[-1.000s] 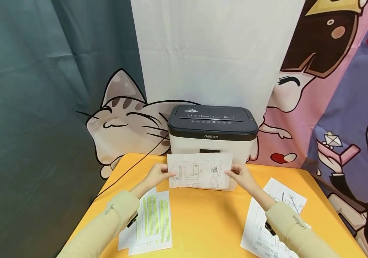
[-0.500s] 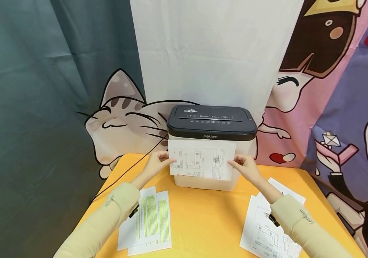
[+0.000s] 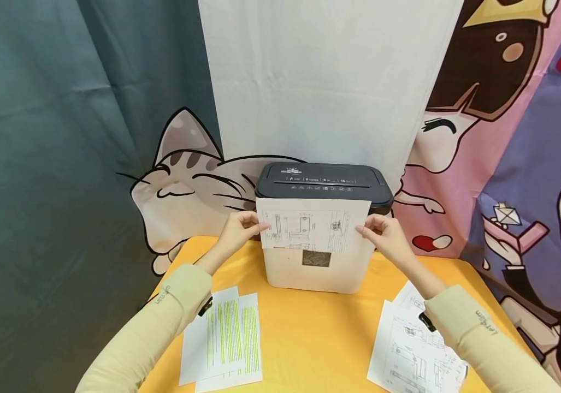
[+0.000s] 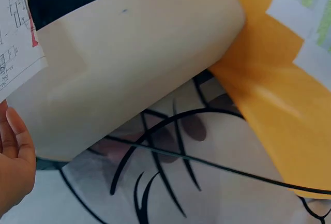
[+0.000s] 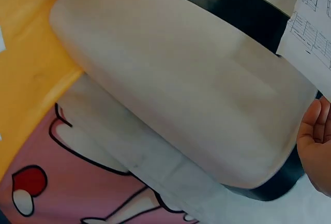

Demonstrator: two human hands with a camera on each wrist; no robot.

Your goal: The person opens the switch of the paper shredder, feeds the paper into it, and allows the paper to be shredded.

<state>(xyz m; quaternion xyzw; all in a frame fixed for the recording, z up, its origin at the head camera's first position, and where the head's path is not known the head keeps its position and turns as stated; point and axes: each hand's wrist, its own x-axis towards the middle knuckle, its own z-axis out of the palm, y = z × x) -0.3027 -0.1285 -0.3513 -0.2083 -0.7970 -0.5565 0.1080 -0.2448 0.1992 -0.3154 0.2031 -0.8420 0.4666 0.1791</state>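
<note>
A sheet of paper (image 3: pixel 317 225) printed with a line drawing is held up in front of a paper shredder, between both hands. My left hand (image 3: pixel 238 232) pinches its left edge, thumb on the near face. My right hand (image 3: pixel 385 236) pinches the right edge in the same way. The shredder has a dark lid (image 3: pixel 326 183) with a slot on top and a pale bin (image 3: pixel 290 273) with a small dark window. The sheet's upper edge overlaps the lid's front rim, below the slot. Both wrist views show a hand at the sheet's edge beside the bin.
Sheets with green-highlighted text (image 3: pixel 226 341) lie at the left on the yellow tablecloth (image 3: pixel 309 338). More drawing sheets (image 3: pixel 410 349) lie at the right, partly under the right forearm. A black cord (image 4: pixel 232 171) runs behind the shredder's left side. A printed curtain (image 3: pixel 329 82) hangs behind.
Both hands have raised the sheet from the lower part of the bin to the lid's front rim. The bin's window now shows below the sheet. The shredder has stayed in place.
</note>
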